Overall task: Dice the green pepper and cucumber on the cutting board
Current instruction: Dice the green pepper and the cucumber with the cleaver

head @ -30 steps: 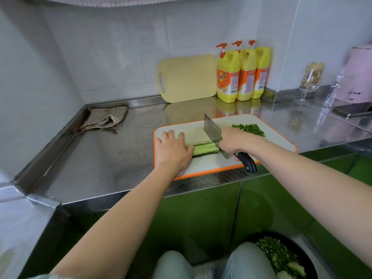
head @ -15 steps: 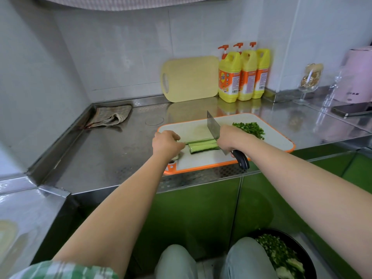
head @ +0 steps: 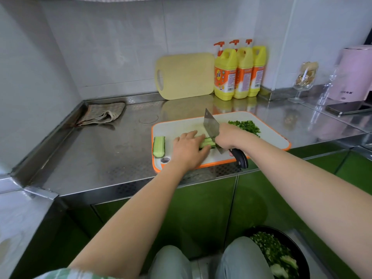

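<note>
A white cutting board point(head: 269, 135) with an orange rim lies on the steel counter. My left hand point(head: 188, 150) rests flat on the cucumber strips point(head: 207, 142) in the board's middle, fingers fairly straight. My right hand point(head: 229, 137) grips the black handle of a cleaver point(head: 210, 125), whose blade stands against the right end of the strips. One cucumber piece point(head: 159, 147) lies alone at the board's left edge. A heap of diced green pepper point(head: 245, 125) sits at the board's back right.
A yellow board point(head: 185, 76) and three yellow detergent bottles point(head: 239, 73) stand against the back wall. A folded cloth point(head: 100, 113) lies back left. A glass point(head: 305, 81), a phone point(head: 348, 108) and a pink appliance point(head: 356, 73) are at right. A black bowl of greens point(head: 277, 254) is on the floor.
My left hand carried one cucumber piece to the board's left edge, left it there, and returned flat onto the remaining strips. The cleaver stayed by the strips.
</note>
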